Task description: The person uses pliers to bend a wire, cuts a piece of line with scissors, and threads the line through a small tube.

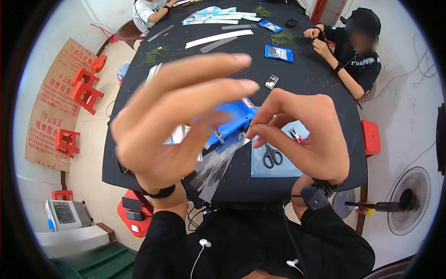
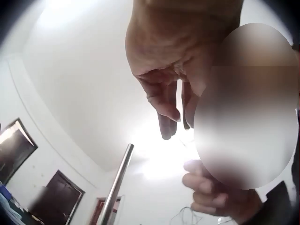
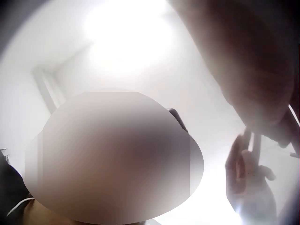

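Note:
My right hand (image 1: 311, 130) is raised over the near part of the table, thumb and index finger pinching a tiny brownish piece (image 1: 251, 124). Level with it on the left is my left hand (image 1: 172, 111), blurred, two fingers stretched toward the right; I cannot tell whether its thumb and index finger hold anything. In the left wrist view the left hand (image 2: 173, 61) points downward above the right hand's curled fingers (image 2: 204, 187). Beneath the hands lie a blue packet (image 1: 234, 118), clear plastic strips (image 1: 216, 169), and black-handled scissors (image 1: 272, 157) on a light blue mat (image 1: 260, 169).
Small red-handled pliers (image 1: 296, 135) lie on the mat. Farther up the black table (image 1: 223, 63) are a small box (image 1: 272, 82), blue packets (image 1: 278, 53) and green thread tangles (image 1: 155, 55). One person (image 1: 355, 51) sits at the right, another (image 1: 148, 14) at the far left.

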`<state>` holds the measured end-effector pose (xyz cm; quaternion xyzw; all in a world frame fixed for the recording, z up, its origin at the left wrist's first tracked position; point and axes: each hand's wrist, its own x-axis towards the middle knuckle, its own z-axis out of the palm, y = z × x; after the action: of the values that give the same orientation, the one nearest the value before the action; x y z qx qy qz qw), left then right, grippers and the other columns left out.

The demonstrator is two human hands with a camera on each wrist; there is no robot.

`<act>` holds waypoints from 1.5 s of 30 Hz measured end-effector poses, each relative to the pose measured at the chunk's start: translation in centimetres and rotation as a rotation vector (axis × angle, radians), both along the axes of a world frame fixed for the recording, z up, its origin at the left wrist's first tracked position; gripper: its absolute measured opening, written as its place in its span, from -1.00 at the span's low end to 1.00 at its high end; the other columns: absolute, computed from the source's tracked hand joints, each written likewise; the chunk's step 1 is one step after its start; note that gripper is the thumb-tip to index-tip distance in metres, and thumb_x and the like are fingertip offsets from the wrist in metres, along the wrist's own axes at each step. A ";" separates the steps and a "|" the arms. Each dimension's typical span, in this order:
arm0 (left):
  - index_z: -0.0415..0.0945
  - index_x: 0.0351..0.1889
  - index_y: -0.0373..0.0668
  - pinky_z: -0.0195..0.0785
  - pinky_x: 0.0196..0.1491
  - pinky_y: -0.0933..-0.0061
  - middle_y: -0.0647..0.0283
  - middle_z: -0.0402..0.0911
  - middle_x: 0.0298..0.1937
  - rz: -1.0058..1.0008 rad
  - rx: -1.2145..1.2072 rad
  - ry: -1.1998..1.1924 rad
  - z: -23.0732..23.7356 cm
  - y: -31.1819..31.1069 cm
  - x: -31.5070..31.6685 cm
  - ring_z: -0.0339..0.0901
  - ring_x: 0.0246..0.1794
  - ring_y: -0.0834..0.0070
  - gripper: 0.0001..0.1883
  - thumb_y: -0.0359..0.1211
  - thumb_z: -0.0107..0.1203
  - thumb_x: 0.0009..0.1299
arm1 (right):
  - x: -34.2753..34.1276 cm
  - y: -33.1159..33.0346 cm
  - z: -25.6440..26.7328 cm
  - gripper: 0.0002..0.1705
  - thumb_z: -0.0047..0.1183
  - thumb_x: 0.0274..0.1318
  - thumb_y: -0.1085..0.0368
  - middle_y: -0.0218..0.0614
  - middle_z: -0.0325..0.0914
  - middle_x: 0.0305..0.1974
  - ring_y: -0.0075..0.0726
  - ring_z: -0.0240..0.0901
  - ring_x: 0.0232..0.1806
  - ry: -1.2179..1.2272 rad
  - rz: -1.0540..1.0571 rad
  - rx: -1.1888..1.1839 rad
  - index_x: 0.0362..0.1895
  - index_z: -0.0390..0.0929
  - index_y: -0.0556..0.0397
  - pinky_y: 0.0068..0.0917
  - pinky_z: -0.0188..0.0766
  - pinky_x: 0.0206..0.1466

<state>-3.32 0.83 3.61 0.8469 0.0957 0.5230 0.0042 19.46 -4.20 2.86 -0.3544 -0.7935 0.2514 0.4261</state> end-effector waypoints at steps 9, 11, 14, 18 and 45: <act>0.77 -0.29 -0.20 0.34 -0.38 0.47 0.23 0.72 -0.37 0.302 0.048 0.148 -0.7 -1.1 2.8 0.50 -0.38 0.36 -0.73 -0.44 0.37 -0.01 | 1.4 -0.2 0.4 -0.93 0.19 0.16 0.59 -0.21 0.69 -0.43 -0.32 0.76 -0.37 0.022 -0.064 -0.003 -0.30 0.54 0.28 -0.58 0.60 -0.31; 0.76 -0.30 -0.21 0.32 -0.40 0.47 0.24 0.70 -0.40 0.288 0.057 0.127 -1.0 -0.8 2.9 0.49 -0.39 0.37 -0.73 -0.46 0.37 -0.02 | 1.5 0.0 0.2 -0.94 0.18 0.17 0.58 -0.22 0.69 -0.44 -0.33 0.76 -0.37 0.019 -0.070 -0.004 -0.31 0.54 0.28 -0.57 0.60 -0.30; 0.74 -0.31 -0.22 0.30 -0.44 0.48 0.21 0.69 -0.42 0.292 0.074 0.136 -1.2 -0.8 2.9 0.47 -0.44 0.38 -0.74 -0.50 0.39 -0.02 | 1.9 0.3 0.0 -0.95 0.18 0.18 0.57 -0.22 0.68 -0.45 -0.36 0.74 -0.37 0.029 -0.053 -0.020 -0.32 0.55 0.28 -0.55 0.61 -0.28; 0.73 -0.30 -0.26 0.28 -0.46 0.50 0.20 0.65 -0.46 0.270 0.034 0.198 -0.8 -1.1 2.9 0.46 -0.49 0.41 -0.77 -0.56 0.40 0.04 | 2.0 0.7 -0.4 -0.95 0.18 0.20 0.55 -0.20 0.69 -0.42 -0.38 0.74 -0.35 0.042 -0.056 -0.071 -0.32 0.56 0.29 -0.55 0.62 -0.25; 0.60 -0.19 -0.28 -0.17 -0.57 0.67 0.51 0.43 -0.66 -0.005 -0.546 0.016 -2.1 -0.7 3.8 0.13 -0.72 0.85 -0.86 -0.39 0.13 0.43 | 5.9 -5.9 -19.0 -0.65 0.40 0.00 0.23 -0.22 0.52 -0.15 0.00 0.46 -0.03 -0.386 -0.807 -0.138 -0.18 0.54 0.03 -0.13 0.39 0.02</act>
<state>0.50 0.13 1.50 0.8189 0.2309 0.4711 0.2328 25.35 -10.13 -16.18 -0.7032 -0.6383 0.0469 0.3096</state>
